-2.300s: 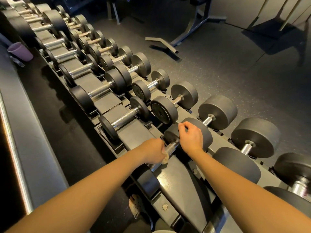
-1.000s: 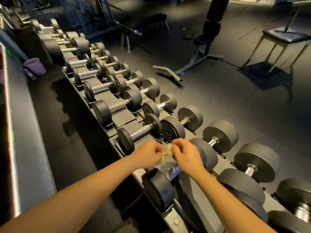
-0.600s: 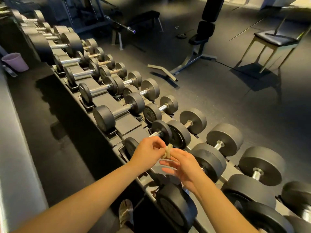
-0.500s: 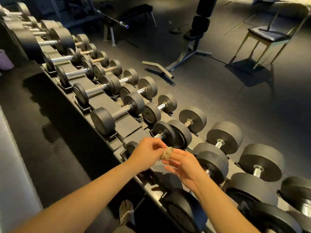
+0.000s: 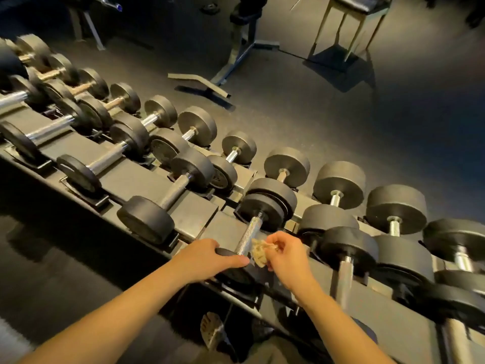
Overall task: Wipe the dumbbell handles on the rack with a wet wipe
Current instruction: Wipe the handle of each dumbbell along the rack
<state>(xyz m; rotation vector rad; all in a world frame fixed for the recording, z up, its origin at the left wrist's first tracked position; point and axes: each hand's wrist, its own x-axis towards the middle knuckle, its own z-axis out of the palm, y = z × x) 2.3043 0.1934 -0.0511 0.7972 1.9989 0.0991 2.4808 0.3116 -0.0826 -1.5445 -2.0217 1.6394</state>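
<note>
Rack (image 5: pixel 126 179): right hand (image 5: pixel 286 256) pinches wipe (image 5: pixel 258 254) (crumpled); left hand (image 5: pixel 207 258) rests on dumbbell head (image 5: pixel 236 277).

Left hand (image 5: pixel 210 254) lies over the near head (image 5: pixel 233 273) of the dumbbell (image 5: pixel 262 214) in front of me, so most of that head is hidden. Part of the wet wipe (image 5: pixel 258 254) is tucked inside the right hand (image 5: pixel 286 256). I can't tell if it touches the handle (image 5: pixel 248 237) or sits just beside it. Rack (image 5: pixel 199 216) is smeared at its lower right end, and the next handle (image 5: pixel 343 282) there is a blur. Far-left dumbbells (image 5: pixel 10 98) are cut by the frame edge. Chair (image 5: pixel 351 11) and bench (image 5: pixel 246 14) lose their tops to the upper edge. Shoe (image 5: pixel 212 332) below the rack is blurred and half covered. Markings on the head face (image 5: pixel 162 153) are too small for me to read.
</note>
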